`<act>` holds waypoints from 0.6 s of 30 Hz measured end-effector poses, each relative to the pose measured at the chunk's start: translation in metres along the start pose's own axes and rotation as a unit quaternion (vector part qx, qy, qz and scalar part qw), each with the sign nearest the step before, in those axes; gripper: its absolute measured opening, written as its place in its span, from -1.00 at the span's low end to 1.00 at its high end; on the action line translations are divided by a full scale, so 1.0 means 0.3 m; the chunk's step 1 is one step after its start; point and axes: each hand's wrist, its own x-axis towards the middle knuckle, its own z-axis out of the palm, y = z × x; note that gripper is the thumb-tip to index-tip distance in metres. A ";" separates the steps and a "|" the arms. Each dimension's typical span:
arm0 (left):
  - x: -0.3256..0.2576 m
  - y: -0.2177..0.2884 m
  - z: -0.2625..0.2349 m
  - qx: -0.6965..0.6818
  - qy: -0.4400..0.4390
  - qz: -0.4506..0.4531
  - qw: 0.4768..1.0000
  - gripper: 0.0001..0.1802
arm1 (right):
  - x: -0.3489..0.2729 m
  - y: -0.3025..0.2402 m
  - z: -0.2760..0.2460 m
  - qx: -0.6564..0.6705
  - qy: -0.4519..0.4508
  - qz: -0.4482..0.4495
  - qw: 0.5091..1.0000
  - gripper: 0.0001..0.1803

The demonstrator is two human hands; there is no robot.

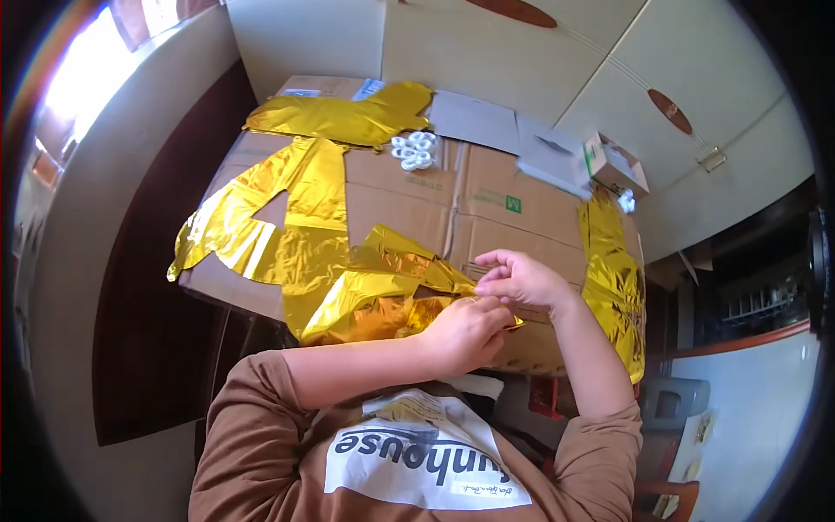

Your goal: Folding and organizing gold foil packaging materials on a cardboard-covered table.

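A flat, uninflated gold foil balloon (365,300) lies crumpled along the near edge of the cardboard. My left hand (470,331) is closed over its right end, with a small gold tip showing past the fingers. Just beyond it, my right hand (522,283) bends its fingers and thumb together close to the left fingertips. Whatever is pinched there is too small to make out. Another flat gold foil balloon (317,187), with angular cut-outs, spreads over the left side and meets the crumpled one.
Flattened cardboard (400,196) covers the work surface. At the back left lies a folded gold foil piece (339,120), beside several white ribbon rolls (414,150). More gold foil (611,278) hangs along the right edge, below a small open box (616,163). White cabinets (487,52) stand behind.
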 end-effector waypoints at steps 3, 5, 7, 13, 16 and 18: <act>-0.029 -0.011 0.096 0.007 -0.024 0.031 0.999 -0.72 | -0.056 0.090 0.013 -0.136 0.052 -0.016 0.989 -0.24; -0.044 -0.025 0.120 -0.040 -0.080 0.014 0.996 -0.62 | -0.083 0.112 0.037 -0.252 0.088 -0.091 0.959 -0.31; -0.057 -0.039 0.089 -0.043 -0.063 0.098 0.992 -0.55 | -0.065 0.133 0.055 -0.259 0.066 -0.083 0.960 -0.40; -0.091 -0.171 -0.302 0.158 -0.093 0.096 0.978 -0.39 | -0.015 0.243 -0.017 -0.155 0.133 -0.132 0.970 -0.77; -0.105 -0.227 -0.401 0.233 0.012 -0.129 0.964 -0.27 | -0.068 0.180 -0.071 -0.177 0.184 -0.123 0.959 -0.82; -0.077 -0.281 -0.412 0.162 0.049 -0.295 0.940 -0.22 | -0.106 0.137 -0.051 -0.238 0.254 -0.231 0.908 -0.82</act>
